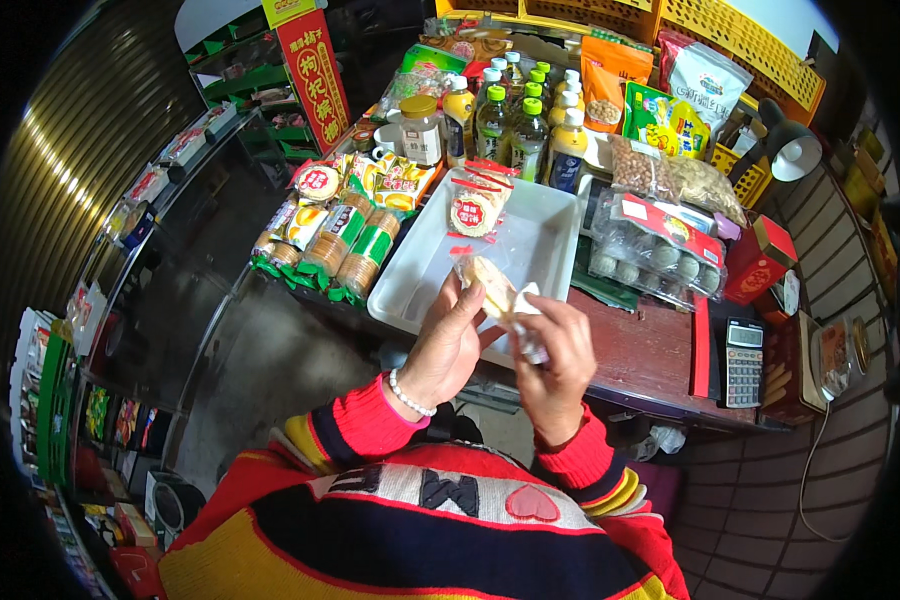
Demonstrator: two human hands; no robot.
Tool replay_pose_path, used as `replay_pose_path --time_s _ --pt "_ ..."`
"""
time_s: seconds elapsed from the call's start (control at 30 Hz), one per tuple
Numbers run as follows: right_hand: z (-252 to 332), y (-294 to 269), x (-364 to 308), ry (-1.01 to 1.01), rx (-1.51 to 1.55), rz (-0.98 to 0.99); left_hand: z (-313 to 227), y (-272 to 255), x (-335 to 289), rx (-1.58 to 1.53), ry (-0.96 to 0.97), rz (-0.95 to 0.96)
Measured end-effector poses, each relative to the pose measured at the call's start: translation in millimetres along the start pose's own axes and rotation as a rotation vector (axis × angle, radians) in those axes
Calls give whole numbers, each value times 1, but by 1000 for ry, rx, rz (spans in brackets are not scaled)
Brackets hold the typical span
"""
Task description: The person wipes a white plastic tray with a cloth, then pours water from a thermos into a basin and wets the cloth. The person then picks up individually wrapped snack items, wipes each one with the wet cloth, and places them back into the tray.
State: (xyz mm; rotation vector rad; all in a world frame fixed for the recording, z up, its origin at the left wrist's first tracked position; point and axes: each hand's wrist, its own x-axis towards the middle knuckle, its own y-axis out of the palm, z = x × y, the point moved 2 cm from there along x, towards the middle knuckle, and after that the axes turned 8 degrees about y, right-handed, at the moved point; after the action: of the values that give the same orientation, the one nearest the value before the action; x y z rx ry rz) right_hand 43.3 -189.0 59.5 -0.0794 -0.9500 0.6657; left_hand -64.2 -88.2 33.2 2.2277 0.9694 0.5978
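Note:
My left hand [438,350], a white bead bracelet at its wrist, is closed around a pale, flat pastry in a clear plastic wrapper [490,284]. My right hand [558,365] is closed beside it, its fingers pinching a crumpled white piece [527,299], perhaps paper or cloth, against the pastry's right end. Some shiny crumpled material shows below those fingers; what it belongs to I cannot tell. Both hands are over the near edge of a white plastic tray [407,272]. Inside the tray, towards its far side, lie clear packets of round pastries with red labels [477,212].
Left of the tray are packed biscuits [348,235]; behind it stand a honey-coloured jar [421,135] and several bottles [527,135]. On the right sit a clear egg carton [660,250], a red box [760,262], a calculator [744,365] and a desk lamp [795,150]. Shelves line the left.

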Motion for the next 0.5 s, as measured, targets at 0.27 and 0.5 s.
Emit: replay_pose_path --time_s 0.27,0.5 --pt "-2 1 -2 354 353 177 1 -16 11 -151 -56 -103" --pt "17 20 5 -160 -43 135 4 0 1 -137 -109 -31"
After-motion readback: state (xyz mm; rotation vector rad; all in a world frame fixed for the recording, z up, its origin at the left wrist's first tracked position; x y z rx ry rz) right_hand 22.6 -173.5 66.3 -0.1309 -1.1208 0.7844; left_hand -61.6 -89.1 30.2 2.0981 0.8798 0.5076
